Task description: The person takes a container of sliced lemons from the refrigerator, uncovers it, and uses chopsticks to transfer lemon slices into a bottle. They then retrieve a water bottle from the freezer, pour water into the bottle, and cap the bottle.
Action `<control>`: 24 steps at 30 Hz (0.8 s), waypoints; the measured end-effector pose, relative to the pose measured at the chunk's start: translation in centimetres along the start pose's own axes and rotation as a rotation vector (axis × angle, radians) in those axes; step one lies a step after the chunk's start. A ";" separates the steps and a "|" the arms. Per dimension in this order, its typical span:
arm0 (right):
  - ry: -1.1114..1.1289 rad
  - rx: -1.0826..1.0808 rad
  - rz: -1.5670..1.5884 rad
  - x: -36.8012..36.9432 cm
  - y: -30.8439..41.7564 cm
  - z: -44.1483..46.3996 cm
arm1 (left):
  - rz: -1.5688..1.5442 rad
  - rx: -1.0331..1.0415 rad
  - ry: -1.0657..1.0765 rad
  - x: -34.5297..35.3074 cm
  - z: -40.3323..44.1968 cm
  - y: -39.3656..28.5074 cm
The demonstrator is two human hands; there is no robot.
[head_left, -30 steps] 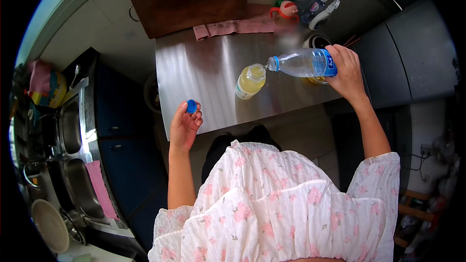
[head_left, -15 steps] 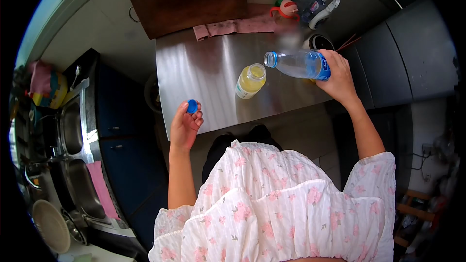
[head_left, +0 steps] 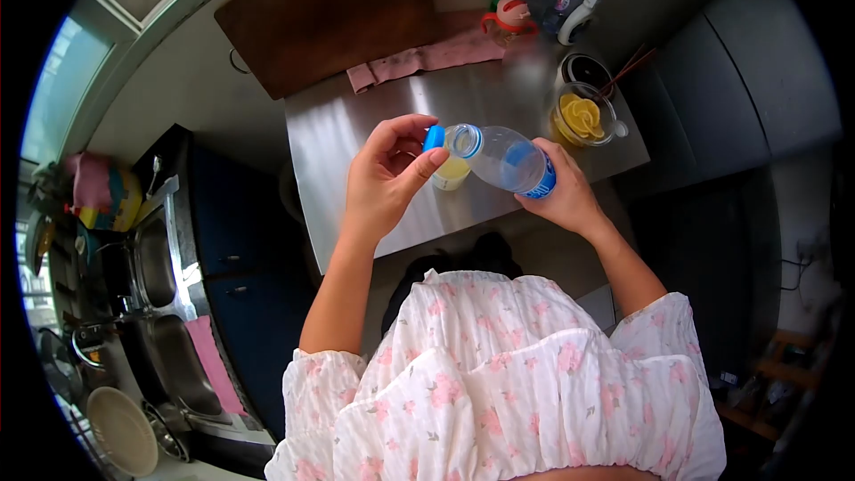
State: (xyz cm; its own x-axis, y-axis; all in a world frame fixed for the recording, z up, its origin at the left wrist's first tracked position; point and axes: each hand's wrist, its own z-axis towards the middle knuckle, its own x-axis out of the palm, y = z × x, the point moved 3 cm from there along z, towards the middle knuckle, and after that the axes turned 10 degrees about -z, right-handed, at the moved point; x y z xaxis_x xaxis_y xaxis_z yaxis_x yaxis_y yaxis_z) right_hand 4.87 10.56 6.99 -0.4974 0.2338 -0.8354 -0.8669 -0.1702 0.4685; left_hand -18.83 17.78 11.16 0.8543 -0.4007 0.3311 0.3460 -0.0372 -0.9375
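Observation:
My left hand [head_left: 387, 174] pinches a blue cap [head_left: 434, 137] between thumb and fingers, close to the open mouth of a clear plastic bottle [head_left: 509, 158]. The cap and the mouth look slightly apart. My right hand [head_left: 565, 191] is wrapped round the lower part of this bottle, by its blue label, and holds it tilted with the mouth toward my left hand. Behind them, a bottle of yellow liquid [head_left: 451, 175] stands on the metal table [head_left: 356, 205], partly hidden by the cap, the clear bottle and my left fingers.
A glass container with yellow slices [head_left: 581, 118] stands at the table's right, beside a round dark-topped container [head_left: 585, 71]. Along the back are a folded pink cloth [head_left: 427, 61], a brown board [head_left: 329, 18], a red-handled cup [head_left: 510, 22] and a spray bottle [head_left: 583, 13]. Sinks [head_left: 178, 347] lie left.
The clear bottle has moved left and toward me, away from the yellow bottle's mouth. My left hand has risen with the cap to meet it. The view has shifted, uncovering the yellow slices.

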 end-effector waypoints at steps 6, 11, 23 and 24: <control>-0.060 0.002 -0.062 -0.1 -0.2 -1.6 | 0.178 0.059 0.106 1.8 0.7 0.4; 0.016 -0.025 -0.102 -1.4 -0.4 -2.4 | 0.301 0.108 0.253 2.8 0.4 -1.0; 0.405 0.074 0.244 -1.2 0.2 -4.8 | 0.520 0.032 0.250 3.2 -1.0 -1.3; 0.305 0.049 0.110 -1.3 0.2 -4.9 | 0.522 0.029 0.254 3.4 -1.3 -1.2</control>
State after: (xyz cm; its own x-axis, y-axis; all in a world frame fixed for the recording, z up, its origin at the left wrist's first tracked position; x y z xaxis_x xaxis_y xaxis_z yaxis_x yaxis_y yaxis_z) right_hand 5.51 5.56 6.75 -0.5618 -0.0818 -0.8232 -0.8128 -0.1306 0.5677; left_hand -16.88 15.27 13.24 0.7961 -0.5663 -0.2131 -0.0822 0.2478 -0.9653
